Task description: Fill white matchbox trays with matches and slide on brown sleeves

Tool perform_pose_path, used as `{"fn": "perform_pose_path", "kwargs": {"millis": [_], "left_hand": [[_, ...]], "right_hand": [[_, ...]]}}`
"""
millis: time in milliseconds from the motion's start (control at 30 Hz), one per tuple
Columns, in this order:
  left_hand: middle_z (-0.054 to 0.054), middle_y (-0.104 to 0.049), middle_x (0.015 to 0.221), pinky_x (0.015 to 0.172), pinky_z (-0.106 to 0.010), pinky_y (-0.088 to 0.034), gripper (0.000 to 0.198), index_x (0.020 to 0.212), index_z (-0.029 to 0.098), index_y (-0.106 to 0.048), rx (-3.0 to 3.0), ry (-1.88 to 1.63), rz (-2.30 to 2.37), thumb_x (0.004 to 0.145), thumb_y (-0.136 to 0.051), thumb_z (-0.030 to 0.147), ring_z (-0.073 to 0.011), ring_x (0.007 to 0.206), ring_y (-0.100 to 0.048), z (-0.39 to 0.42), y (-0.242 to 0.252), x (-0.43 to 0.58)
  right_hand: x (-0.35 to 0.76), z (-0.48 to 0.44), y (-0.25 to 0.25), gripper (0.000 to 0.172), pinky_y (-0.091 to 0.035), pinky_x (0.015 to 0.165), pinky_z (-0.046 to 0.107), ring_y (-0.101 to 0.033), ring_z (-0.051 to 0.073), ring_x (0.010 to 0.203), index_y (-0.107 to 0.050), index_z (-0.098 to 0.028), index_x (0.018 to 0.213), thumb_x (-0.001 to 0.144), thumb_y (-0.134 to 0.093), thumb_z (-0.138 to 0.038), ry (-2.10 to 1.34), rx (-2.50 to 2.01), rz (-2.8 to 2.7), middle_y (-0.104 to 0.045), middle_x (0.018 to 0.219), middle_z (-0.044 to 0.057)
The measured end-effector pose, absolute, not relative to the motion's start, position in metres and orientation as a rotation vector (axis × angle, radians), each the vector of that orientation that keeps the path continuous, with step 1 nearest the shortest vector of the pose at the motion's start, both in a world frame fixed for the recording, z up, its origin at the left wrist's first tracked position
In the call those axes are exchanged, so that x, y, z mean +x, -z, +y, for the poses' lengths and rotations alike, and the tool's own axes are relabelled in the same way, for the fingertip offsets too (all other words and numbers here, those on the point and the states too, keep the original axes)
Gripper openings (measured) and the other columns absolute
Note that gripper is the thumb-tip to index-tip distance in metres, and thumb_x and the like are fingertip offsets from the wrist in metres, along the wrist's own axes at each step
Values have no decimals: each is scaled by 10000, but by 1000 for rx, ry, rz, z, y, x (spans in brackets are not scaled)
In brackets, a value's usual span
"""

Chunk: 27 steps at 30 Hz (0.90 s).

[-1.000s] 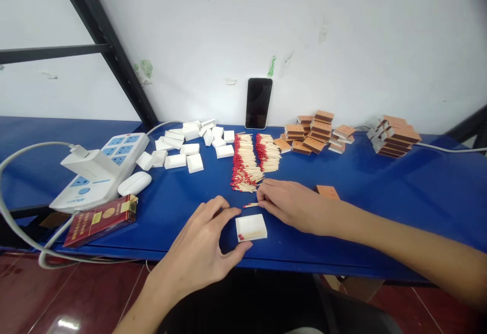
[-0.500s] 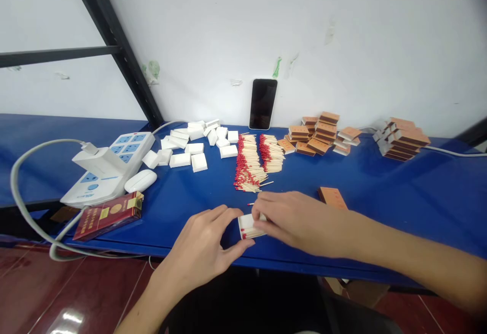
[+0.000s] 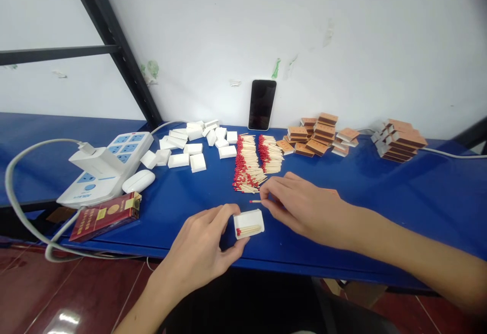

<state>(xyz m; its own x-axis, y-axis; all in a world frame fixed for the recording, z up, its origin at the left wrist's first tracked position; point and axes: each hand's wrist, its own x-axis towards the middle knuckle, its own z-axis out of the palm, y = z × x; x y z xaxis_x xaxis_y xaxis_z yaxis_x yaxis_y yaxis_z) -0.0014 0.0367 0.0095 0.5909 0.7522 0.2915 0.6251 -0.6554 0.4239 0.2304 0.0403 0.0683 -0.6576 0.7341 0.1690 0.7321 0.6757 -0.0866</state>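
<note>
In my left hand [image 3: 207, 240] is a small white matchbox tray [image 3: 249, 219], gripped at its left end between thumb and fingers. A few red-headed matches [image 3: 248, 230] lie along the near side of the tray, with their heads to the left. My right hand [image 3: 294, 204] is just beyond the tray's right end, thumb and fingertips pinched on the tail of a single match [image 3: 255, 201]. Its fingertips are close to the near edge of the larger heap of matches [image 3: 249, 164]. A second, smaller heap [image 3: 271, 154] lies beside that one.
White empty trays [image 3: 178, 160] are scattered at the back left. Orange matchbox sleeves [image 3: 317, 146] and stacked matchboxes [image 3: 401, 141] stand at the back right. A phone [image 3: 262, 104] leans on the wall. A power strip [image 3: 110, 171], white mouse [image 3: 138, 180] and red pack [image 3: 106, 216] lie left.
My right hand has withdrawn from inside the tray and moved up beside the match heap, uncovering the tray. The loose match has shifted slightly. My left hand keeps its grip on the tray.
</note>
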Motion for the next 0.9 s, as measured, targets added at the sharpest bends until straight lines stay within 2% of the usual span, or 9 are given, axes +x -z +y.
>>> {"fn": "perform_pose_path", "kwargs": {"millis": [167, 267, 367, 567, 700, 900], "left_hand": [[15, -583, 776, 582, -254, -400, 290, 1135, 222, -521, 2551, -655, 1134, 903, -635, 354, -172, 688, -589, 36, -9, 0], [9, -597, 783, 574, -257, -390, 284, 1122, 219, -537, 2564, -638, 1133, 896, -644, 354, -174, 685, -589, 36, -9, 0], [0, -626, 824, 594, -265, -398, 263, 1101, 218, -554, 2578, -610, 1123, 890, -649, 344, -179, 708, -597, 37, -10, 0], [-19, -654, 862, 626, -286, -411, 284, 1085, 197, -586, 2616, -578, 1088, 879, -666, 376, -192, 736, -603, 37, -13, 1], [-22, -654, 873, 629, -286, -411, 276, 1070, 195, -587, 2607, -575, 1083, 881, -667, 380, -193, 748, -602, 37, -14, 1], [15, -614, 818, 614, -270, -397, 301, 1146, 235, -531, 2569, -601, 1071, 894, -667, 330, -176, 721, -588, 37, -12, -1]], "right_hand": [[218, 28, -56, 134, -417, 750, 341, -586, 161, 684, -559, -163, 876, 966, -463, -140, -31, -1064, -2813, -642, 830, 27], [220, 36, -53, 151, -399, 645, 305, -620, 172, 705, -569, -165, 917, 995, -441, -177, -99, -1255, -2759, -662, 861, 40], [228, 50, -55, 145, -343, 563, 289, -626, 184, 675, -570, -167, 955, 1008, -448, -224, -86, -1500, -2680, -670, 806, 35], [228, 67, -45, 159, -324, 583, 291, -643, 193, 725, -579, -157, 959, 1008, -488, -277, -5, -1475, -2715, -691, 838, 54], [222, 74, -37, 179, -309, 577, 297, -639, 186, 715, -582, -152, 928, 1020, -447, -226, 46, -1482, -2726, -689, 831, 58], [236, 73, -39, 193, -354, 600, 297, -635, 185, 719, -563, -162, 955, 1031, -400, -231, 8, -1435, -2655, -677, 835, 49]]}}
